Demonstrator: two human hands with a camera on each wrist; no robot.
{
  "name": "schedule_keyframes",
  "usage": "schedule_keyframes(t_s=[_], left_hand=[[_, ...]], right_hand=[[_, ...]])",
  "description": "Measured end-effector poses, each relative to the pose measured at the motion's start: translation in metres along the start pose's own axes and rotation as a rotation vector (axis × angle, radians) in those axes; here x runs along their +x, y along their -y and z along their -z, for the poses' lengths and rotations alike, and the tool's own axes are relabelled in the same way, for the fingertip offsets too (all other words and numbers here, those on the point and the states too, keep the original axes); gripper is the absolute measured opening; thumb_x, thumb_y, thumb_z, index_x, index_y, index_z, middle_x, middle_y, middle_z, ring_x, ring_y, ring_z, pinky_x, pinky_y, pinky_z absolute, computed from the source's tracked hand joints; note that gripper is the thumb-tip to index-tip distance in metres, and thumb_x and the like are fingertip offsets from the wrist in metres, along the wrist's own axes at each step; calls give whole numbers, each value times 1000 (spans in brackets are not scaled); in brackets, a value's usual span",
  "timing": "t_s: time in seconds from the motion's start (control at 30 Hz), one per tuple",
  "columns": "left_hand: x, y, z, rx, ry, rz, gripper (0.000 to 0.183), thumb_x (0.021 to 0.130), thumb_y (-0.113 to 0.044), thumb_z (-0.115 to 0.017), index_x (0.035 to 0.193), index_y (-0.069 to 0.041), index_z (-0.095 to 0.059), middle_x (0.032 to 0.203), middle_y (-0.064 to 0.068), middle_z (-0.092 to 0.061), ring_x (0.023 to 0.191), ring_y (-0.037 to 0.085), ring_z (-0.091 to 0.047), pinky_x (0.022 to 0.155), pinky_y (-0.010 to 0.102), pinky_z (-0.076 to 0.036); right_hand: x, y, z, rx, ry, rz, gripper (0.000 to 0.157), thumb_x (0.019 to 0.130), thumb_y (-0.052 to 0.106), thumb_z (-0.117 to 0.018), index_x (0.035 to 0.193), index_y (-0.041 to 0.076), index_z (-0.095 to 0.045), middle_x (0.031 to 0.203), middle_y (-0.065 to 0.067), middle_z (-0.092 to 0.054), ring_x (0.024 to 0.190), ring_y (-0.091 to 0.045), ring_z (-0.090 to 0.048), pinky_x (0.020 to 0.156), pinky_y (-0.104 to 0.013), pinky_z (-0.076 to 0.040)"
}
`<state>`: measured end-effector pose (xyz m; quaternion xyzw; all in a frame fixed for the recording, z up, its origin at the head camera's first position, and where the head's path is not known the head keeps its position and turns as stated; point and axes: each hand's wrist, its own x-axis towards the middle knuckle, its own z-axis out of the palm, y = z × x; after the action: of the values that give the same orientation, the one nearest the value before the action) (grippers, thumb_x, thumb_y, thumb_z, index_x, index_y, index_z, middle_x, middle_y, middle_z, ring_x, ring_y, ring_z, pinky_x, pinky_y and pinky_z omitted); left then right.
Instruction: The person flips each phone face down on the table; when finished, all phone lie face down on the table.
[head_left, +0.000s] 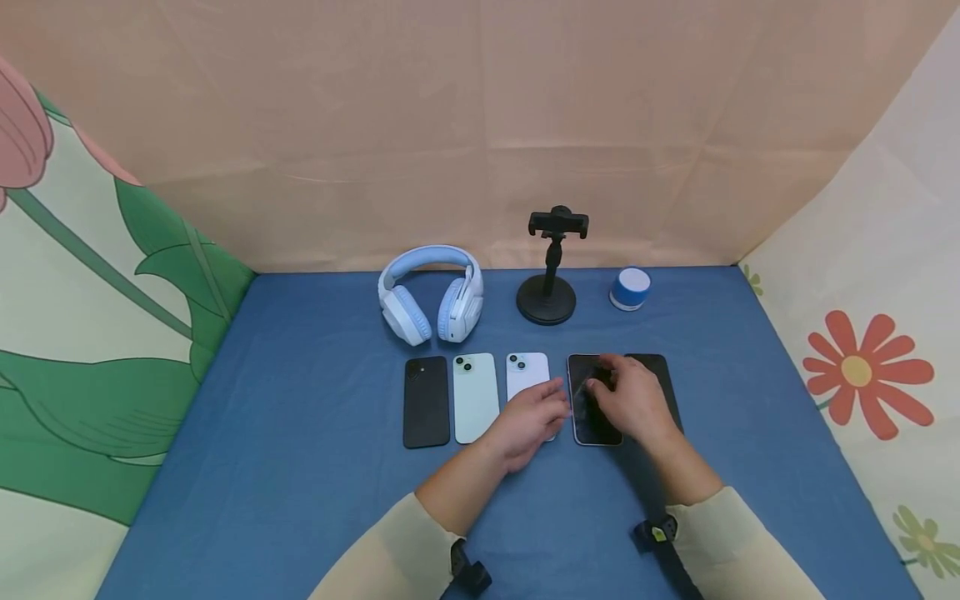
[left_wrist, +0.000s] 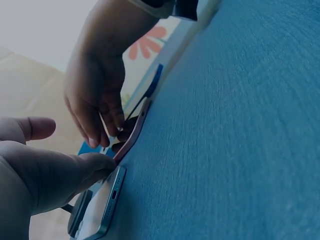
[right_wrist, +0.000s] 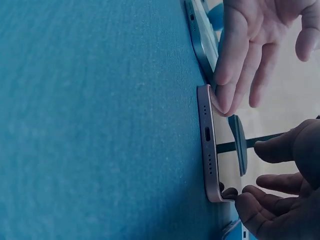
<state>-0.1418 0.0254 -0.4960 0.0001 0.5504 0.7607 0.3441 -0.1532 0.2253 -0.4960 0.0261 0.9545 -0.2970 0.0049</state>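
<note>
A phone [head_left: 596, 425] with a dark glossy face and a pink frame lies flat on the blue cloth. My left hand [head_left: 531, 421] reaches over the lavender phone [head_left: 525, 372], its extended fingertips right at the dark-faced phone's left edge. Above that phone's screen arches my right hand [head_left: 633, 396], with thumb and fingers bent and apart. In the right wrist view, the right fingertips [right_wrist: 245, 202] are close to the pink-framed phone's [right_wrist: 207, 135] near right corner, and the thumb stands off from it. Another dark phone [head_left: 660, 371] is partly hidden under the right hand.
A mint phone [head_left: 475, 408] and a black phone [head_left: 426, 417] lie to the left in the same row. Behind stand blue headphones [head_left: 431, 258], a black phone stand [head_left: 551, 292] and a small blue-and-white round container [head_left: 630, 289]. Fabric walls enclose the table's back and sides.
</note>
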Motion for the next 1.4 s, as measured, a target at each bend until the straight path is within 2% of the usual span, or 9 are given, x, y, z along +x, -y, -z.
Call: schedule_keyframes(t_s=[0.27,0.5,0.83,1.03,1.23,1.4], left_hand=[[3,3,-5,-11,-8,-21,72,96,-3,-58,160,6,-26,166,23,-29,152,33,-32,123,50,-28],[2,4,-7,-11,-27,-22,70,99,-7,-57,161,5,-26,166,22,-29,152,33,-34,123,48,-28],[0,6,-7,-54,-45,-26,71,98,-7,-58,160,6,-26,164,22,-33,151,32,-35,124,48,-26],[1,4,-6,-98,-57,-33,66,100,-5,-55,159,7,-29,162,21,-38,148,31,-41,123,47,-29],[0,-3,-7,-162,-31,-45,64,101,-1,-51,159,7,-28,161,21,-40,147,30,-42,123,45,-30],[2,-8,-7,-194,-3,-64,64,101,-1,-51,159,9,-27,159,22,-43,147,32,-43,123,45,-28]], right_hand=[[-1,-4,5,15,26,-17,51,100,22,-67,143,-4,-57,135,-26,-62,111,-40,-65,89,-56,-55],[-3,-5,8,34,27,-33,51,101,23,-66,142,-5,-58,135,-26,-63,111,-39,-66,89,-56,-55],[-3,-7,5,50,1,-53,50,101,25,-65,140,-4,-59,132,-24,-66,108,-37,-66,88,-55,-55],[-3,-8,5,72,14,-68,51,102,27,-64,141,-4,-58,134,-25,-65,112,-39,-67,92,-57,-55],[-4,-7,5,96,12,-66,51,103,30,-63,141,-3,-59,133,-24,-66,113,-38,-68,91,-56,-56],[-3,-3,7,116,10,-37,48,104,32,-61,144,6,-61,132,-22,-67,112,-37,-70,89,-55,-57]])
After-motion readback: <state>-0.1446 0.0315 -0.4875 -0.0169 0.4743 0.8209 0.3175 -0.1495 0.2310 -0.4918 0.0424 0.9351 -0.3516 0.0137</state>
